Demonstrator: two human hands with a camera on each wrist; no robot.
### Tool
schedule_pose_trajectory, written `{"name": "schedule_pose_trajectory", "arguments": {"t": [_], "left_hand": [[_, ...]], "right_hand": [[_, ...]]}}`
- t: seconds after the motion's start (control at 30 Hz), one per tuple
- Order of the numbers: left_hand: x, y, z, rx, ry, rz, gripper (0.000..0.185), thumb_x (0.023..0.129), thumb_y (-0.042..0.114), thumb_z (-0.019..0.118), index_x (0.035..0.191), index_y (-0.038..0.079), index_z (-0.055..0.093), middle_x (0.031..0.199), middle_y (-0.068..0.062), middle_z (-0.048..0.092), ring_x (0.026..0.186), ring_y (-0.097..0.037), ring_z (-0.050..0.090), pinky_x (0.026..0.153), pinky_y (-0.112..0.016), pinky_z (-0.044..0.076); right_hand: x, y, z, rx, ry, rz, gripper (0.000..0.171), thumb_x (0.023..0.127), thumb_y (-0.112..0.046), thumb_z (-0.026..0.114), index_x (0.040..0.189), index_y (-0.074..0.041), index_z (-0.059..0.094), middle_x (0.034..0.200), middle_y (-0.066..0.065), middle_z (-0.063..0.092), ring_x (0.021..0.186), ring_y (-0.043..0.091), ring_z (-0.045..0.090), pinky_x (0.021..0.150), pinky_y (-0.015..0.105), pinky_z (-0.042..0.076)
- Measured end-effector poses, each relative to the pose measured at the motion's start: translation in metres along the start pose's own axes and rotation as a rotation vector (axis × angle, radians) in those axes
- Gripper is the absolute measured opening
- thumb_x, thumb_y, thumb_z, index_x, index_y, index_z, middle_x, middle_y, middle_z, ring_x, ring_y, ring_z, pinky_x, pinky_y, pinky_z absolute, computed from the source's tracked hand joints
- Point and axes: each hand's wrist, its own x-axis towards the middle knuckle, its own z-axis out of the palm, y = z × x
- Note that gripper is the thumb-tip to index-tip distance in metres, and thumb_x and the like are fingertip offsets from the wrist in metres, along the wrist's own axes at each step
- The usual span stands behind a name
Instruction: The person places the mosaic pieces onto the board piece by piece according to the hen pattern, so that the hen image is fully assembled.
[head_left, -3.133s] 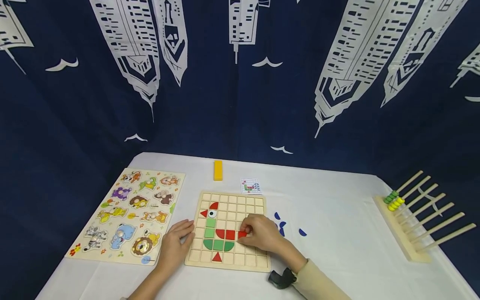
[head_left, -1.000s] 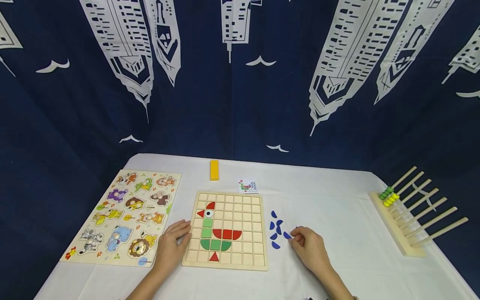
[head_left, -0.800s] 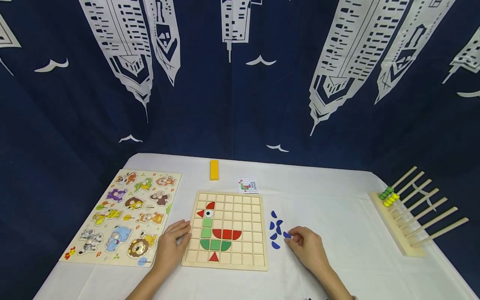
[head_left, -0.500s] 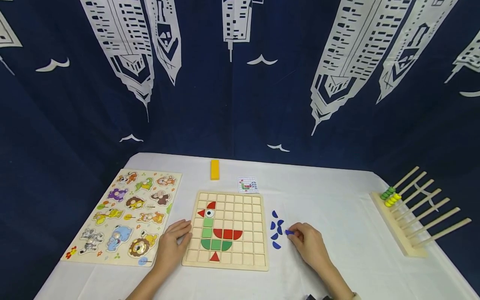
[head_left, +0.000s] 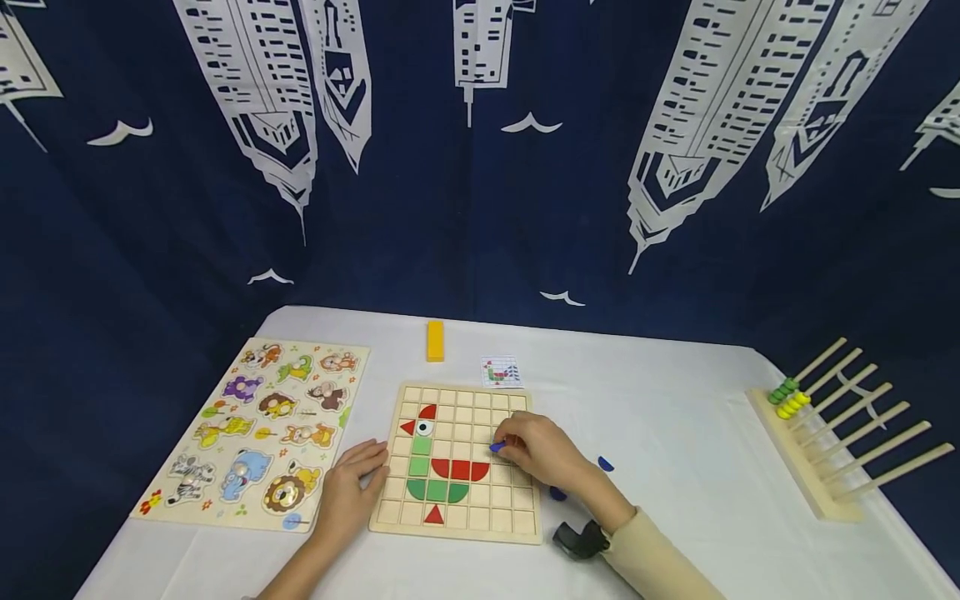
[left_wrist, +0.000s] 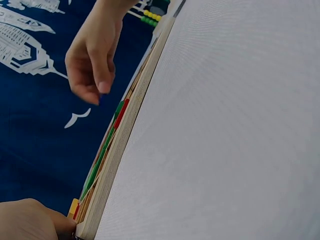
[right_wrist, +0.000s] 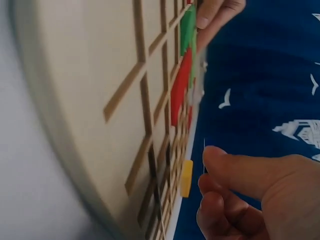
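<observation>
Here, right hand pinching flat blue piece — gridded wooden board.

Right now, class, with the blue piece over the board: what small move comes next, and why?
Probably lower the blue piece into the empty square just above the red row's right end. The right hand pinches it just above the grid board there, while the left hand rests against the board's left edge.
</observation>
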Motion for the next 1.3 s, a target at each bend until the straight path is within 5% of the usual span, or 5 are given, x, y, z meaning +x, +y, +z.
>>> {"name": "schedule_pose_trajectory", "arguments": {"t": [0.23, 0.7, 1.03, 1.3], "left_hand": [[0.001, 0.002, 0.001, 0.005, 0.012, 0.026, 0.026, 0.076, -0.005, 0.076, 0.102, -0.008, 0.072, 0.112, -0.015, 0.073, 0.113, -0.035, 0.064, 0.1, -0.05, 0.048], [0.0, 0.002, 0.004, -0.002, 0.001, 0.013, 0.026, 0.077, -0.004, 0.076, 0.102, -0.008, 0.072, 0.113, -0.014, 0.072, 0.115, -0.035, 0.064, 0.101, -0.051, 0.047], [0.0, 0.004, 0.004, -0.003, -0.005, 0.008, 0.026, 0.077, -0.003, 0.076, 0.103, -0.007, 0.072, 0.113, -0.014, 0.072, 0.115, -0.034, 0.064, 0.101, -0.048, 0.047], [-0.001, 0.003, -0.001, 0.007, -0.007, -0.009, 0.026, 0.077, -0.003, 0.076, 0.103, -0.006, 0.072, 0.114, -0.013, 0.072, 0.116, -0.033, 0.063, 0.102, -0.047, 0.046]], "right_hand": [[0.015, 0.002, 0.01, -0.047, -0.104, -0.094, 0.008, 0.087, -0.013, 0.073, 0.095, -0.013, 0.072, 0.086, -0.003, 0.067, 0.076, 0.005, 0.051, 0.073, 0.025, 0.049], [0.013, 0.006, 0.011, -0.066, -0.118, -0.092, 0.014, 0.087, -0.009, 0.071, 0.101, -0.013, 0.074, 0.095, -0.003, 0.069, 0.084, 0.008, 0.059, 0.08, 0.029, 0.054], [-0.04, 0.019, -0.014, 0.032, 0.12, 0.156, 0.009, 0.084, -0.008, 0.074, 0.094, -0.009, 0.074, 0.077, -0.009, 0.06, 0.063, 0.0, 0.045, 0.053, 0.017, 0.042], [-0.084, 0.03, -0.012, 0.145, 0.01, 0.247, 0.021, 0.075, -0.02, 0.083, 0.085, -0.013, 0.065, 0.067, -0.012, 0.051, 0.055, -0.002, 0.041, 0.047, 0.017, 0.039]]}}
